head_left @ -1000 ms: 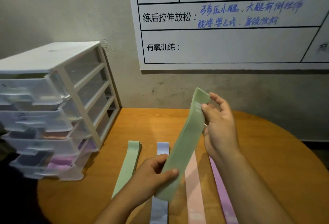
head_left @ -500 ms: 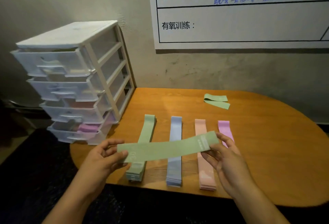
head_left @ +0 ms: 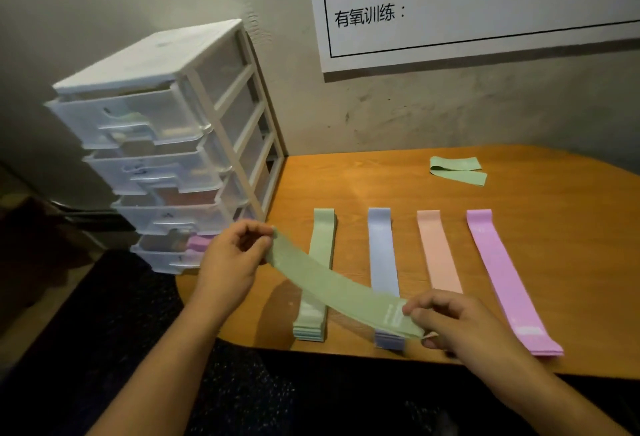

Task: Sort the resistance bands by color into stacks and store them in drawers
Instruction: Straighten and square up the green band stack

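Head view: left hand (head_left: 227, 259) and right hand (head_left: 460, 323) each pinch an end of a green band (head_left: 332, 285) above the green stack (head_left: 317, 272) on the worktop (head_left: 540, 227).

Contents of the white translucent plastic drawer tower (head_left: 166, 144) are hazy. Up right of it, the white printed wall chart (head_left: 485, 19) is cut by two edges; lower right, the long pale green elastic band (head_left: 332, 286) covers part of the lilac-blue band stack (head_left: 381, 248).

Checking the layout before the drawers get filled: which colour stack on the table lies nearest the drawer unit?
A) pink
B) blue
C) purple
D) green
D: the green stack is the leftmost of the four, closest to the drawer unit, with the blue stack next to it.
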